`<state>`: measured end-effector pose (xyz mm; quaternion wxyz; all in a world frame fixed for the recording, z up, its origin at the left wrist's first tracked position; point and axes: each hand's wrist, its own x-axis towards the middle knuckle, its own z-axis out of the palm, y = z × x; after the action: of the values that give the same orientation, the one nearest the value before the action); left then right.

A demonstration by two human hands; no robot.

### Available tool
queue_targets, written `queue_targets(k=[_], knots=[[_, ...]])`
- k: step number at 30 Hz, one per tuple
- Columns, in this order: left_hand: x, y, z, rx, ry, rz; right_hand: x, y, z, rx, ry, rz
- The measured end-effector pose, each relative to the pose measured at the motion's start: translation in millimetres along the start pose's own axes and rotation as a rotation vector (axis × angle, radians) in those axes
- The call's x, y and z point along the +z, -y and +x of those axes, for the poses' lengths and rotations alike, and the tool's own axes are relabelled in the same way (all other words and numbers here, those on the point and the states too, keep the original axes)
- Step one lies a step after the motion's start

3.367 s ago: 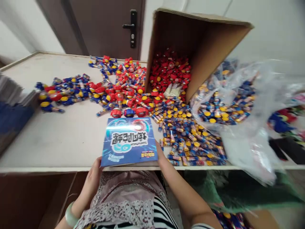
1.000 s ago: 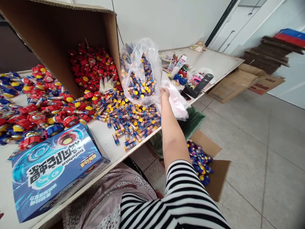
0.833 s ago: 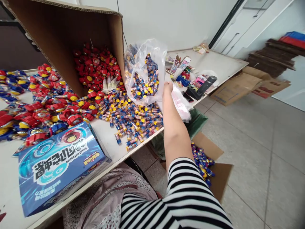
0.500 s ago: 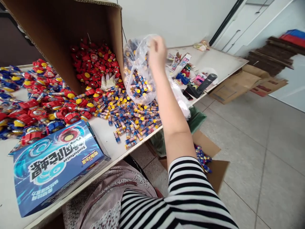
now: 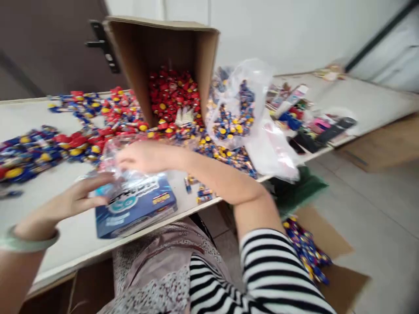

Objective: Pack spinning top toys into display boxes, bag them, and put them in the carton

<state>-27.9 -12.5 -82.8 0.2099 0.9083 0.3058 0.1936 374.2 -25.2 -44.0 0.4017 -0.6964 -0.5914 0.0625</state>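
Over the blue printed box [image 5: 147,213], a crumpled clear plastic bag [image 5: 113,152] is spread between my two hands, smeared by motion. My right hand [image 5: 144,157] reaches across from the right, closed on the bag. From the left comes my left hand [image 5: 87,196], wearing a pale green band at the wrist; its thumb and fingers curve around the bag's near part. Behind them lie red toy pieces [image 5: 77,141] with yellow parts. Small blue-and-yellow cylinders [image 5: 229,155] are heaped to the right of my right hand.
A cardboard carton [image 5: 207,74] on its side holds red toys and a striped glove [image 5: 184,117]. Right of it stands a clear bag of cylinders [image 5: 235,117], then a black holder [image 5: 327,135]. An open floor carton [image 5: 347,279] contains blue toys.
My right hand has come from the bag of cylinders leftward to above the blue box, now with a clear plastic bag. My left hand has entered view. The camera has turned left.
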Motion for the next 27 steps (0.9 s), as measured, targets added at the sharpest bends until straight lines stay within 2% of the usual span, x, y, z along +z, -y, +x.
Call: queue_targets(k=[2, 3, 5, 6, 9, 12, 15, 17, 19, 21, 24, 25, 27], knots=[[11.3, 6.8, 2.5, -0.085, 0.001, 0.002, 32.5, 42.0, 5.2, -0.128, 0.124, 0.088], [13.1, 9.8, 6.8, -0.124, -0.055, 0.035, 45.5, 62.8, 6.0, -0.206, 0.192, 0.123], [6.9, 16.6, 18.5, -0.24, -0.166, 0.086, 61.1, 97.2, 4.7, -0.354, 0.272, 0.174], [-0.6, 19.7, 24.4, -0.295, -0.233, 0.108, 63.9, 109.0, 3.9, -0.412, 0.27, 0.184], [-32.3, 21.7, 35.8, -0.376, -0.481, 0.202, 61.2, 123.7, 5.9, -0.506, 0.181, 0.12], [-60.7, 8.6, 41.4, -0.363, -0.64, 0.31, 56.4, 125.1, 13.2, -0.55, 0.246, -0.134], [-73.6, -13.0, 52.2, -0.358, -0.613, 0.459, 58.3, 132.6, 13.5, -0.572, 0.37, -0.31], [-75.2, -27.4, 63.3, -0.35, -0.526, 0.566, 64.1, 142.8, 3.7, -0.591, 0.422, -0.227], [-76.5, -39.9, 73.7, -0.33, -0.467, 0.595, 73.4, 153.5, -12.5, -0.619, 0.415, -0.104], [-81.3, -49.8, 78.9, -0.353, -0.472, 0.562, 84.2, 160.3, -27.2, -0.618, 0.372, -0.131], [-91.8, -57.7, 71.8, -0.432, -0.529, 0.536, 95.4, 154.8, -26.4, -0.484, 0.385, -0.471], [-93.2, -57.4, 66.2, -0.435, -0.51, 0.55, 96.5, 148.1, -18.3, -0.428, 0.404, -0.592], [-90.1, -50.5, 53.0, -0.42, -0.398, 0.578, 94.8, 129.7, 5.7, -0.361, 0.388, -0.741]])
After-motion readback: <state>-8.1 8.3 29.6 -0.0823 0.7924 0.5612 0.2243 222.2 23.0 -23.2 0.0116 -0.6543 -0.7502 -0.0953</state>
